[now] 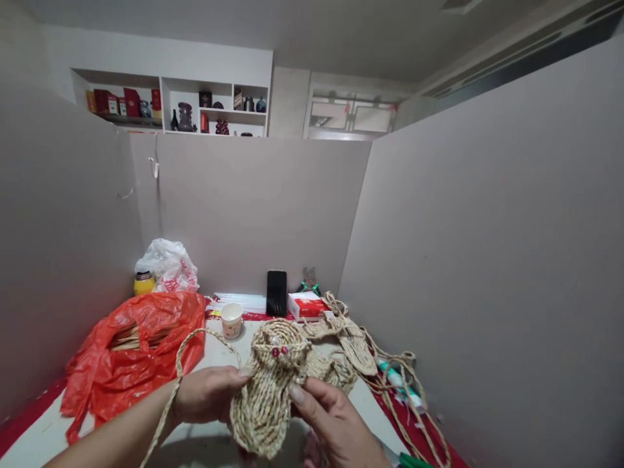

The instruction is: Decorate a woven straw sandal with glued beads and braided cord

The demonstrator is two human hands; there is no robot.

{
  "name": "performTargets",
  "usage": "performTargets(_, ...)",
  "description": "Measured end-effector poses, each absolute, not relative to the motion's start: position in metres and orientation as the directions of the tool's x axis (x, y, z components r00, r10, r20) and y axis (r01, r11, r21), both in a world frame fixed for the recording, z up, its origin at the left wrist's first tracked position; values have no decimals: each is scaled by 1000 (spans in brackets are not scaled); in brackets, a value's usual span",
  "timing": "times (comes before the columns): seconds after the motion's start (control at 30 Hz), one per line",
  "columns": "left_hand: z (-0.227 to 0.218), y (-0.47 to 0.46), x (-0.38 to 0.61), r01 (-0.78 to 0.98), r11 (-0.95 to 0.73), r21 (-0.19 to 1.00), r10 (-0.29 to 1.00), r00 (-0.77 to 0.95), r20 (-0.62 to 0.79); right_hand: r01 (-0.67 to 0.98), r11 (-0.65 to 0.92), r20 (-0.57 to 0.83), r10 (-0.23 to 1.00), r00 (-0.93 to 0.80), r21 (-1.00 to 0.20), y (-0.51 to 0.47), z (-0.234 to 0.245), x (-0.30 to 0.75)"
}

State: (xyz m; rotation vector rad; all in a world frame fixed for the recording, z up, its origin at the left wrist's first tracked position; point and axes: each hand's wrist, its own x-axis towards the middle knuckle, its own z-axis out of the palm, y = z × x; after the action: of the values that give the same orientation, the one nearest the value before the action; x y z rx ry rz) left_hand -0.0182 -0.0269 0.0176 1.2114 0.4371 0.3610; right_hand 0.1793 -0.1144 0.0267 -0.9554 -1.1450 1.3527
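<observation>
A small slipper (260, 413) of coiled straw braid is held up before me, its sole end toward me and its strap end away. Red and clear beads (279, 351) sit on a cord across the strap. My left hand (209, 393) grips the left edge, thumb on top. On the right edge, my right hand (336, 419) pinches the slipper between thumb and fingers. A loose straw braid (179, 361) arcs over my left wrist and hangs down along the forearm. The undersides of both grips are hidden.
An orange plastic bag (170, 318) with straw stands left, near a paper cup (231, 321). Behind are a phone (277, 294), a red and white box (308, 305) and pliers (309, 286). More braided straw soles (358, 344) and loose cords lie right. Grey partitions (253, 208) enclose the table.
</observation>
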Motion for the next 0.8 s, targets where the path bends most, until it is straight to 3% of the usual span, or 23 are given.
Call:
performTargets(0.17, 20, -11, -20, 44, 141, 989, 537, 836, -114, -372, 24, 78, 988, -130, -928, -111, 14, 177)
performTargets(0.27, 19, -6, -19, 92, 126, 988, 530, 835, -146, -344, -24, 36, 985, -167, -939, -106, 10, 177)
performTargets(0.37, 16, -3, -19, 118, 158, 980, 546, 816, -187, -43, -15, -8, 988, -157, -999, -97, 13, 185)
performTargets(0.47, 9, -1, -22, 106, 191, 976, 628, 751, -205, 244, -38, -68, 991, -114, -969, -86, 19, 200)
performTargets(0.63, -20, -3, -28, 145, 267, 953, 713, 636, -296, 374, -56, -74, 997, -35, -926, -88, 28, 212)
performTargets(0.8, -44, -9, -30, 271, 318, 908, 730, 541, -417, 622, 64, -27, 990, -136, -780, -117, 36, 203)
